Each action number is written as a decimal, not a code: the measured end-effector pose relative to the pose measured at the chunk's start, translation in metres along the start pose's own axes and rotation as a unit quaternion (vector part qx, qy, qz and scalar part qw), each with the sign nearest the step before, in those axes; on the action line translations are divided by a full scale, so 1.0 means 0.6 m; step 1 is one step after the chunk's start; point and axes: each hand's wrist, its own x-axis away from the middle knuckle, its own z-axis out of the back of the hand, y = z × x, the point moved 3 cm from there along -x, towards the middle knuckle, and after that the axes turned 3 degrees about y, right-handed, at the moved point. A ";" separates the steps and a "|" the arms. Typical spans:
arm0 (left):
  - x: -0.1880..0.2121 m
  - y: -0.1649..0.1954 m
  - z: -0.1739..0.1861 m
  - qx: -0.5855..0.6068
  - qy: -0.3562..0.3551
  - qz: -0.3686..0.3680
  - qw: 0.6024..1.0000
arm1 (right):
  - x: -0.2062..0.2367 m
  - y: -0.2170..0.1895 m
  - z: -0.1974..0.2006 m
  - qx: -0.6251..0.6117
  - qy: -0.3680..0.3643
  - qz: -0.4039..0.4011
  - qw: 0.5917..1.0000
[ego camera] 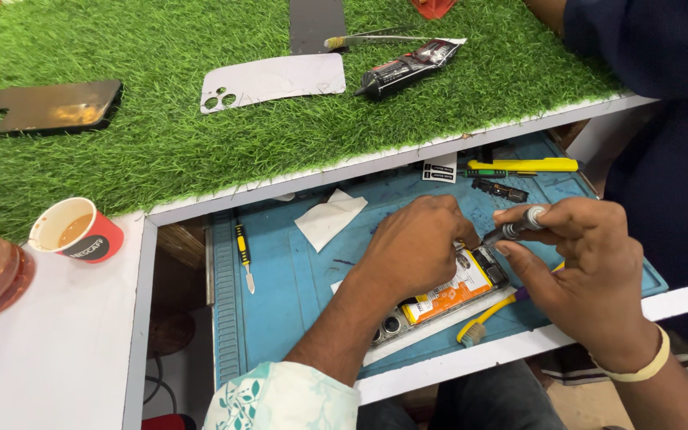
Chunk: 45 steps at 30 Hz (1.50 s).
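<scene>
Opened phone, orange-labelled battery exposed, lay on the blue mat of the pull-out tray. Left hand pressed down on its upper end, fingers bunched together; whatever they pinched was hidden. Right hand, at 3 o'clock, clamped a small screwdriver, tip angled toward the phone. Paper cup at 9 o'clock held brown liquid. Toothbrush lay just beside the phone at 5 o'clock.
</scene>
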 end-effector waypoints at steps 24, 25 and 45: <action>-0.005 -0.026 0.020 -0.026 0.095 0.140 0.985 | -0.034 0.009 0.001 0.014 -0.039 0.040 0.998; -0.005 -0.027 0.019 -0.026 0.094 0.138 0.986 | -0.034 0.004 -0.001 -0.026 -0.059 0.071 0.995; 0.001 -0.009 0.009 -0.025 0.059 -0.024 0.998 | -0.047 0.010 0.001 0.052 -0.060 -0.006 0.997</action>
